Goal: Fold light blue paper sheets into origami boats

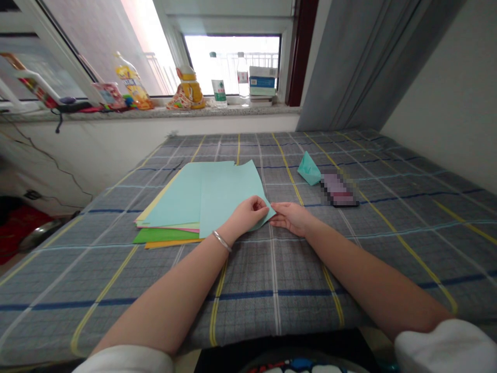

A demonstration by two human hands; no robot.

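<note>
A light blue sheet of paper (225, 189) lies over the right part of a stack of coloured paper (166, 237). Its near right corner is lifted and bent between my hands. My left hand (250, 215), with a silver bangle at the wrist, pinches the sheet close to that corner. From the right, my right hand (289, 217) grips the corner's tip between thumb and fingers. Green, orange, pink and yellow edges show from under the blue sheets. Beyond my right hand stands a folded teal paper shape (309, 169).
A phone (339, 189), its screen blurred out, lies beside the folded shape on the checked cloth (248, 295). Along the windowsill (155, 112) stand an orange drink bottle (134, 83), a yellow container (190, 88), a clear bottle (243, 75) and stacked boxes (263, 83). A grey curtain (349, 67) hangs at the right.
</note>
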